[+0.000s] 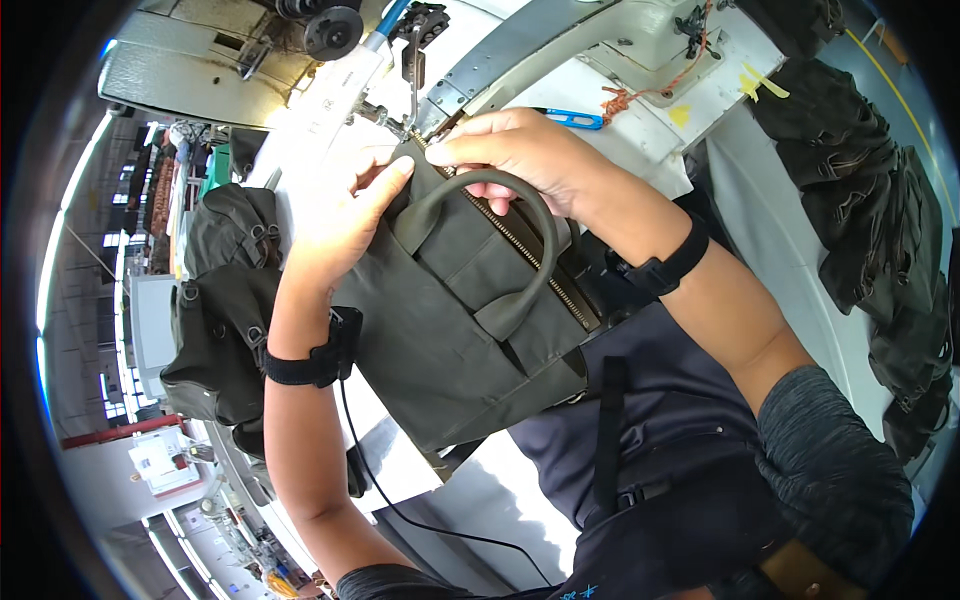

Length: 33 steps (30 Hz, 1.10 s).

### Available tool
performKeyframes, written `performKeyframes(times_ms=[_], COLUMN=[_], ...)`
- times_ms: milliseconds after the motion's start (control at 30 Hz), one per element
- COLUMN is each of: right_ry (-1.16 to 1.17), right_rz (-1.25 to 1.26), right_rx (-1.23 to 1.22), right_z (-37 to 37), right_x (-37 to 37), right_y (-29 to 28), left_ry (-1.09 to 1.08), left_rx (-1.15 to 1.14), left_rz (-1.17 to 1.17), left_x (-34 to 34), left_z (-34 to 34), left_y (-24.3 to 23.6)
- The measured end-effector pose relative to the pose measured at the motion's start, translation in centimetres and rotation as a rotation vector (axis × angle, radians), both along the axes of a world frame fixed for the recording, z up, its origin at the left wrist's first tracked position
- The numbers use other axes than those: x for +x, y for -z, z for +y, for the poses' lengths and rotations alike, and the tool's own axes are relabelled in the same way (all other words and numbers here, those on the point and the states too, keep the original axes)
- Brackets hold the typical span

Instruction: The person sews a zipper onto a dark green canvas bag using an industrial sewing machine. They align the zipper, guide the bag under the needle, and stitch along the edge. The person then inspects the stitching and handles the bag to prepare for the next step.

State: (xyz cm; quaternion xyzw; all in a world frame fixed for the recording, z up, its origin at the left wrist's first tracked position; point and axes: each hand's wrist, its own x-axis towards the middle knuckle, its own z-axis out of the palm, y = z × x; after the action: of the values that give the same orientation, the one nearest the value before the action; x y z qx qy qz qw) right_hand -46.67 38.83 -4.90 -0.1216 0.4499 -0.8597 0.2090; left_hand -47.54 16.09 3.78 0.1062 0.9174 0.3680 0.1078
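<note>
Bag, one: dark olive fabric point(400, 320), lying tilted on the white tabletop point(640, 145), its upper corner just beside the needle area of a sewing machine point(180, 85).

Zipper, one: brass-toned teeth point(515, 245), running slantwise along the bag's opening edge.

Handle, one: rounded, same olive colour point(549, 235), arched across the zipper.

Left hand point(345, 215): nearly closed, thumb pressed on the bag's upper corner, fingers bent; the fingertips' contact is partly hidden by glare and fabric.

Right hand point(530, 155): thumb and forefinger pinched together on the zipper's upper end, remaining fingers curled near the handle.

Wrist straps, two: black; left strap point(300, 370) with a small box, right strap point(690, 255) with a buckle-like block.

Cable, one: black point(400, 513), curving below the left forearm.

Tool, one: blue, slim point(572, 119), just beyond the right hand.

Thread, one tangle: orange point(617, 102), near the tool.

Tape, strips: yellow point(762, 82), on the machine's far side.

Further olive bags: a group at left point(225, 340); a heap at right point(850, 200).
</note>
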Motion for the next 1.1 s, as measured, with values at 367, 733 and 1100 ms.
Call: performKeyframes(times_ms=[367, 733, 1100], right_ry=[-0.113, 0.456, 0.391], right_rz=[-0.353, 0.398, 0.199], right_rx=[-0.178, 0.309, 0.222], right_z=[-5.5, -1.5, -1.5], right_x=[1.8, 5.6, 6.3], right_y=[5.0, 2.8, 0.7], left_ry=[0.008, 0.064, 0.078], left_rx=[0.106, 0.095, -0.128], left_rz=[-0.064, -0.033, 0.279], left_x=[-0.7, -1.0, -0.8], left_z=[-0.6, -0.4, -0.2], left_y=[-0.3, -0.4, 0.4])
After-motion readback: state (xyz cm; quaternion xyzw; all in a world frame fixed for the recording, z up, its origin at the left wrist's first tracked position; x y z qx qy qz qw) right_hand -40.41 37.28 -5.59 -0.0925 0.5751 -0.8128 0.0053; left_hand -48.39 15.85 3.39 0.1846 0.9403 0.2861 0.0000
